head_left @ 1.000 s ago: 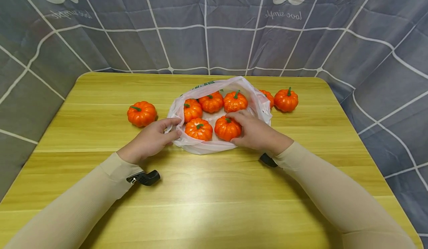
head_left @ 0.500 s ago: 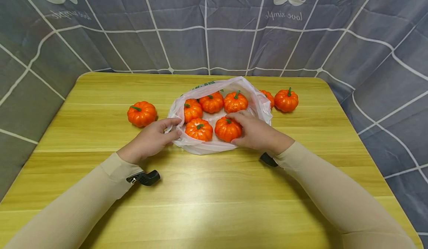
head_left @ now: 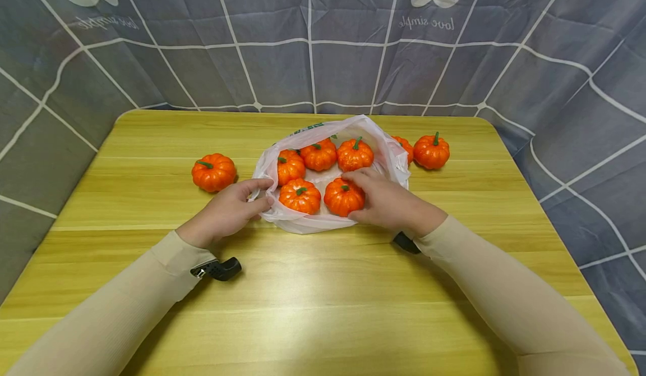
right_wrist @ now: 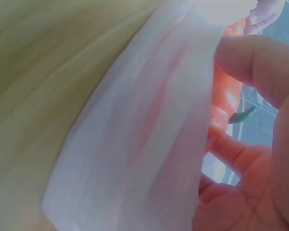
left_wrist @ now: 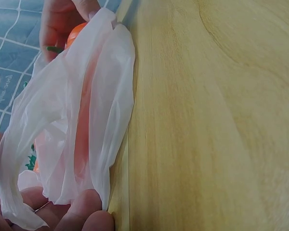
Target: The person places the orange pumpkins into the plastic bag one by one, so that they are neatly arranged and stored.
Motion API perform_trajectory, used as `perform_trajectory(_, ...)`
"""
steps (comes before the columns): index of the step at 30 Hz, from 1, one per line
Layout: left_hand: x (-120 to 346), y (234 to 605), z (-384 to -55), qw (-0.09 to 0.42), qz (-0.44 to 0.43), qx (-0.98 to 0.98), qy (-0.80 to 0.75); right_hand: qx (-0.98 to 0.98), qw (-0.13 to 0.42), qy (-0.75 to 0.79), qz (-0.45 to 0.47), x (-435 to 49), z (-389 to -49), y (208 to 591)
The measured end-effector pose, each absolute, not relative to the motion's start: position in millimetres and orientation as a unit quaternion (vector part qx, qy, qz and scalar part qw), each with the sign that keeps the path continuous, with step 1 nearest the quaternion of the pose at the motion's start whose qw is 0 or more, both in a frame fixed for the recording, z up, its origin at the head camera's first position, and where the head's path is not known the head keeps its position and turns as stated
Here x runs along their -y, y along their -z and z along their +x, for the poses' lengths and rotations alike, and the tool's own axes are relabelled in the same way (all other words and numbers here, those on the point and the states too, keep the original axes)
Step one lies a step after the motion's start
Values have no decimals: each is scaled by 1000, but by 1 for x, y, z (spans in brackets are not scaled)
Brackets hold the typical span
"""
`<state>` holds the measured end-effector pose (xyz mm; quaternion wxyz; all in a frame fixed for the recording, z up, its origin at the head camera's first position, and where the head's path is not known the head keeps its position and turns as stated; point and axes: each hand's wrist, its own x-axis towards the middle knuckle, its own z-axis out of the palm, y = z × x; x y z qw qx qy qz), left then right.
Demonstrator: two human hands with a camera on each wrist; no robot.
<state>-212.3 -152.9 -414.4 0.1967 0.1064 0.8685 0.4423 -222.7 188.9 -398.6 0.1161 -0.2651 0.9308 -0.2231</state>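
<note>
Left grip [head_left: 228,210] pinching white bag [head_left: 305,225], right grip [head_left: 387,199] clamped round pumpkin [head_left: 343,198], five bagged pumpkins [head_left: 300,200] countable only from head view

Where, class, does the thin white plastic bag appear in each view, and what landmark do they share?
Head: thin white plastic bag, at the centre.
Left wrist: bag, left half, top to bottom.
Right wrist: bag, middle, upper right to lower left.
Shared landmark: yellow wood-grain table, in all three.
</note>
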Motion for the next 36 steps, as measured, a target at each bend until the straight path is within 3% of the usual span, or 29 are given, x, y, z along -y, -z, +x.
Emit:
perform_trajectory(12, 152, 415, -212, 195, 105, -868, -444, -919, 67, 286, -262, -196, -224, 384)
perform_trajectory(24, 152, 416, -212, 193, 107, -870, -441, -897, -86, 377, -212, -207, -233, 381)
perform_trajectory(30, 153, 416, -212, 195, 105, -869, -443, -899, -85, 378, -204, -211, -236, 384)
perform_trajectory(36, 153, 417, -213, 198, 105, -869, -442, -873, -185, 411, -185, -212, -237, 388)
